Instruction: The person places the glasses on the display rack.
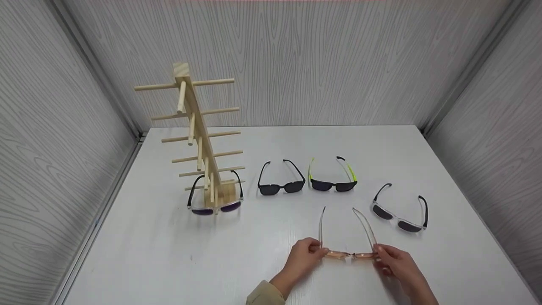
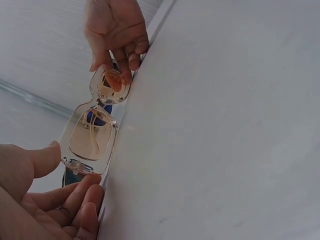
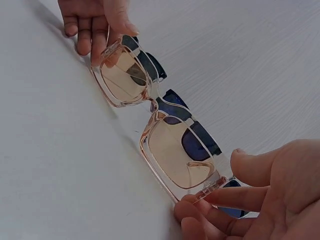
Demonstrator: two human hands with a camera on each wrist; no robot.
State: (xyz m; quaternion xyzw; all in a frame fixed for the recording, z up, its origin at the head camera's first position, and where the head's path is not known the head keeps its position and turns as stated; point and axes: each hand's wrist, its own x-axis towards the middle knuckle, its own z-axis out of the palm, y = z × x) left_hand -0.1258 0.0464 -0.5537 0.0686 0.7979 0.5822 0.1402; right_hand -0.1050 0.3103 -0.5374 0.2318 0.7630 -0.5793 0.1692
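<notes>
Clear-framed glasses with pale orange lenses (image 1: 336, 254) are held at the table's front, temples spread and pointing away from me. My left hand (image 1: 302, 258) pinches the left hinge corner between thumb and fingers. At the opposite corner, my right hand (image 1: 398, 264) grips in the same way. In the left wrist view the tinted lens (image 2: 92, 135) lies between the two hands. The right wrist view shows the right thumb and fingers on the frame (image 3: 180, 150) beside its hinge, with darker sunglasses seen through and behind it.
A wooden display stand (image 1: 199, 118) with several pegs rises at left. Purple-lensed sunglasses (image 1: 230, 206) hang low on it. Black sunglasses (image 1: 281, 188) and black-and-yellow sunglasses (image 1: 333, 185) lie mid-table. Clear-framed dark sunglasses (image 1: 408, 226) rest at right. Grey panels surround the white table (image 1: 161, 258).
</notes>
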